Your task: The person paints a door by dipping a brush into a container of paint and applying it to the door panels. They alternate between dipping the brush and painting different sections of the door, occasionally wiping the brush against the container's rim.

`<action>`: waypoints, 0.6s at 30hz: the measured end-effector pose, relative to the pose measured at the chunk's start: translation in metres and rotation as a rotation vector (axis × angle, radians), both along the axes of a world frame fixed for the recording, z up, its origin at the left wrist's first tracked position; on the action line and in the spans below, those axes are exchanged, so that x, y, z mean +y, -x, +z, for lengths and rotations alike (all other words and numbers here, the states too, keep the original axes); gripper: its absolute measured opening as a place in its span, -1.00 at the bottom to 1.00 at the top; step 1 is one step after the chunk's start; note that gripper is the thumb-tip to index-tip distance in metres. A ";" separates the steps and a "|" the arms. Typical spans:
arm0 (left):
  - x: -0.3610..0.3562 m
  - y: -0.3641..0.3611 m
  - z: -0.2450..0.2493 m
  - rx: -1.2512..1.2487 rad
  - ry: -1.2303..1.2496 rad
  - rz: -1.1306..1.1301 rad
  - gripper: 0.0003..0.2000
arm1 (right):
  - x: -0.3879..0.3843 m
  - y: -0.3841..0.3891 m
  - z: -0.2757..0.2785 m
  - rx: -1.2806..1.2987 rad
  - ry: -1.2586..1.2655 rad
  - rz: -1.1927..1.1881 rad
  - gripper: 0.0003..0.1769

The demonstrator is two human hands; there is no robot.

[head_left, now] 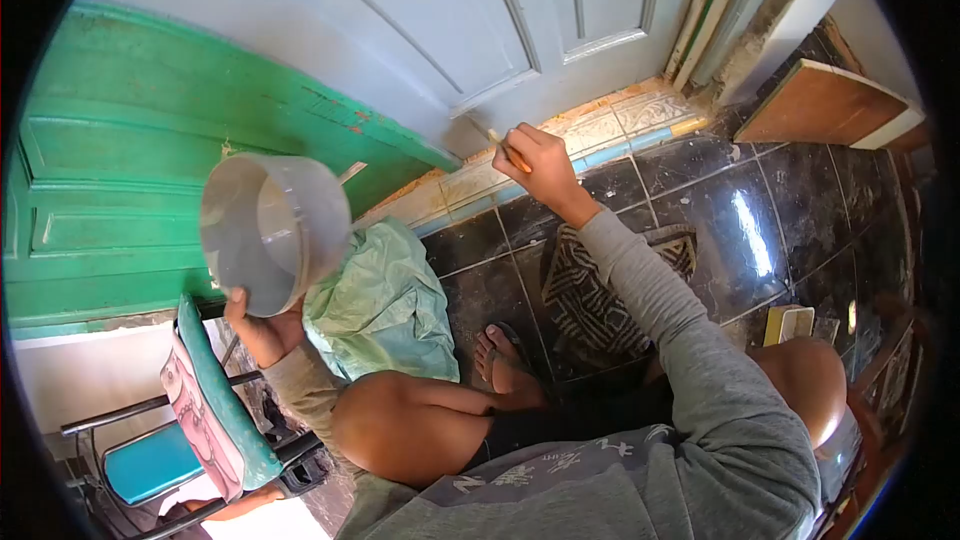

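Observation:
My right hand (540,165) is closed round the orange handle of a paintbrush (516,158), its bristle end pointing at the lower edge of the pale grey door (440,50). In my left hand (262,325) is a translucent plastic tub (325,230), held up tilted at the left, with fingers at its base. Greyish paint (235,250) shows through the tub's side. Behind the tub stands a green panelled door (110,160), which meets the grey one.
A pale green sack (385,300) lies beside my foot. The patterned mat (590,305) rests on dark floor tiles (710,205). A wooden board (820,110) leans at the right. Lower left stands a chair (150,465) with a pink and teal cushion (215,410).

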State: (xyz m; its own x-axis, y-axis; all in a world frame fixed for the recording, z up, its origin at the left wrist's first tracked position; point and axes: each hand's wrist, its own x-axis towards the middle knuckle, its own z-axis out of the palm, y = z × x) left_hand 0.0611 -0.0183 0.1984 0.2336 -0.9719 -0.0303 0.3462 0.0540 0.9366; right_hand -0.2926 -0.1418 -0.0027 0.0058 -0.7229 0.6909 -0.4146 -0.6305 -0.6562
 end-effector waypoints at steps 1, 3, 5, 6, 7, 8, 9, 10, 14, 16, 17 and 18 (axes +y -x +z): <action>-0.001 0.004 0.006 -0.019 0.021 0.031 -0.30 | 0.007 0.004 -0.004 -0.065 -0.027 -0.031 -0.77; 0.001 0.013 0.016 -0.057 0.048 0.091 -0.29 | 0.007 -0.004 0.003 -0.098 0.066 0.018 -0.77; -0.002 0.011 0.022 -0.066 0.067 0.067 -0.27 | -0.002 -0.009 0.000 -0.102 0.093 0.042 -0.76; -0.003 0.017 0.027 -0.089 0.079 0.112 -0.26 | -0.001 -0.004 -0.005 -0.172 0.034 -0.041 -0.77; -0.003 0.026 0.038 -0.117 0.091 0.161 -0.25 | 0.001 -0.001 -0.014 -0.246 -0.026 -0.119 -0.77; -0.003 0.029 0.047 -0.129 0.123 0.144 -0.23 | 0.001 0.002 -0.020 -0.323 -0.078 -0.197 -0.77; -0.001 0.034 0.056 -0.155 0.161 0.142 -0.24 | 0.003 0.002 -0.026 -0.418 -0.131 -0.251 -0.78; 0.000 0.038 0.065 -0.166 0.164 0.128 -0.24 | 0.010 -0.002 -0.030 -0.519 -0.187 -0.307 -0.78; -0.006 0.081 0.085 -0.247 0.137 0.125 -0.25 | 0.029 -0.013 -0.003 -0.916 -0.284 -0.229 -0.82; -0.009 0.099 0.086 -0.258 0.094 0.057 -0.25 | 0.024 -0.006 0.019 -1.134 -0.315 -0.105 -0.84; -0.010 0.108 0.084 -0.265 0.069 0.025 -0.25 | 0.020 0.004 0.034 -1.234 -0.323 -0.041 -0.84; -0.009 0.118 0.080 -0.271 0.033 0.053 -0.23 | 0.017 0.016 0.046 -1.333 -0.325 0.022 -0.85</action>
